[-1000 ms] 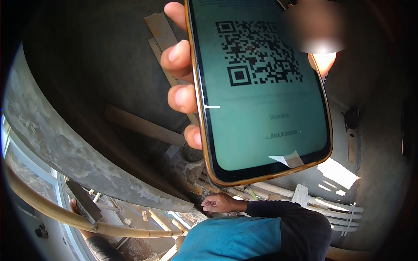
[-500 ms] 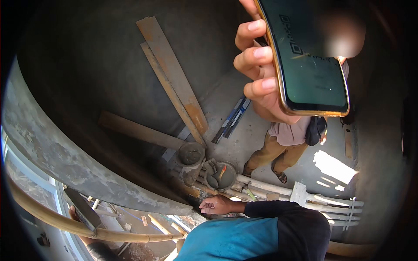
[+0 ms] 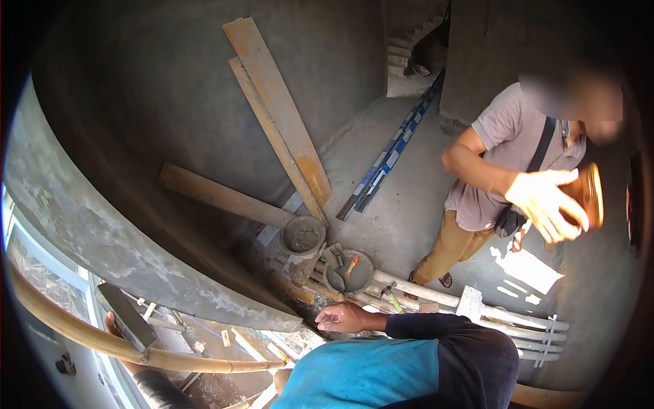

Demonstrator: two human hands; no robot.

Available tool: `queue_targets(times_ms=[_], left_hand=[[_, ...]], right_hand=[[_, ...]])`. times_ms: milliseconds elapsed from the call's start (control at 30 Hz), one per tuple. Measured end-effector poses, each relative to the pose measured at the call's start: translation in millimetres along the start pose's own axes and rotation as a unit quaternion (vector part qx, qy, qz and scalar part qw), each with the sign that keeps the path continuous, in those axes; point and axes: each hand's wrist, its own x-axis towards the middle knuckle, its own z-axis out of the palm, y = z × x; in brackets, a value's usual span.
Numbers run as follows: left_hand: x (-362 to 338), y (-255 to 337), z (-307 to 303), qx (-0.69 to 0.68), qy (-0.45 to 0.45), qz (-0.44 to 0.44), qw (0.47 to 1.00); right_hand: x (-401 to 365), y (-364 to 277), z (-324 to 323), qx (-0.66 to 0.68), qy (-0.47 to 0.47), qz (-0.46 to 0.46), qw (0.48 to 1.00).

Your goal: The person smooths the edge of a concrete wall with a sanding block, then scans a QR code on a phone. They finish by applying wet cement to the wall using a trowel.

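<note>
At the lower left, my left hand (image 3: 111,325) is wrapped around a flat, grey rectangular plastering float (image 3: 127,317), with most of its fingers hidden behind it. The float is tilted beside a bamboo pole (image 3: 197,366). My right hand (image 3: 343,317) is empty, with loosely bent fingers apart, next to the end of the curved plastered wall (image 3: 170,262). Just beyond it is a bucket (image 3: 366,262) of grey mortar with a trowel (image 3: 335,279) and an orange-tipped tool (image 3: 352,266) in it. A second mortar bucket (image 3: 303,234) stands to its left.
Another person (image 3: 518,157) stands at the right, holding a phone (image 3: 595,195). A green-handled hammer (image 3: 392,297) lies on bamboo poles (image 3: 511,320). Planks (image 3: 283,116) lean against the back wall; long blue-and-white strips (image 3: 395,153) lie on the floor. Scaffolding and rubble show below left.
The other person's phone, held close before my view, has been drawn back and turned away to the right. That person has turned and shifted. My hands stay nearly in place.
</note>
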Motion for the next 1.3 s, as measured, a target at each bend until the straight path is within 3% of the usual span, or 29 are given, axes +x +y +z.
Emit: queue_targets(times_ms=[67, 267, 333, 400, 467, 500, 533, 567, 667, 767, 800, 867, 1000, 1067, 1133, 1200, 1300], left_hand=[[-2, 2, 1, 0.015, -0.024, -0.005, 1.0], [4, -5, -3, 0.03, 0.028, 0.042, 0.998], [15, -4, -21, 0.065, -0.016, 0.02, 0.998], [26, -7, -28, 0.092, 0.02, 0.055, 0.994], [50, -2, -56, 0.097, 0.015, 0.007, 0.995], [68, -8, -81, 0.133, -0.017, 0.078, 0.988], [132, -12, -149, 0.176, 0.003, 0.138, 0.975], [144, -17, -176, 0.337, -0.008, 0.307, 0.89], [107, -14, -142, 0.312, 0.235, 0.342, 0.855], [72, 12, -108, 0.215, 0.411, 0.397, 0.792], [60, 19, -121, 0.362, 0.361, 0.46, 0.726], [26, 42, -87, 0.138, 0.405, 0.493, 0.757], [-44, 54, -53, 0.148, 0.379, 0.575, 0.71], [-77, 42, -38, 0.166, 0.351, 0.572, 0.723], [-103, 8, -39, 0.18, 0.282, 0.567, 0.752], [-136, -44, -16, 0.192, 0.181, 0.515, 0.815], [-172, -125, 13, 0.247, 0.114, 0.392, 0.879]], right_hand=[[2, 7, 3, -0.001, -0.011, 0.009, 1.0], [19, 26, 16, -0.033, -0.082, -0.005, 0.996], [25, 32, 24, -0.025, -0.088, -0.011, 0.996], [30, 35, 31, 0.003, -0.09, -0.016, 0.996], [31, 29, 38, 0.028, -0.081, -0.032, 0.996], [33, 27, 40, 0.032, -0.075, -0.041, 0.996], [34, 30, 44, 0.05, -0.07, -0.042, 0.995], [35, 31, 47, 0.058, -0.07, -0.018, 0.996], [35, 41, 56, 0.068, -0.091, 0.014, 0.993], [38, 43, 59, 0.061, -0.079, -0.033, 0.994], [39, 37, 56, 0.047, -0.075, -0.036, 0.995], [39, 41, 54, 0.06, -0.077, -0.038, 0.995], [41, 46, 49, 0.069, -0.076, -0.026, 0.994], [45, 49, 47, 0.059, -0.081, -0.024, 0.995], [48, 52, 50, 0.132, -0.062, -0.007, 0.989], [53, 52, 52, 0.166, -0.093, -0.002, 0.982], [60, 40, 51, 0.306, -0.128, 0.039, 0.943]])
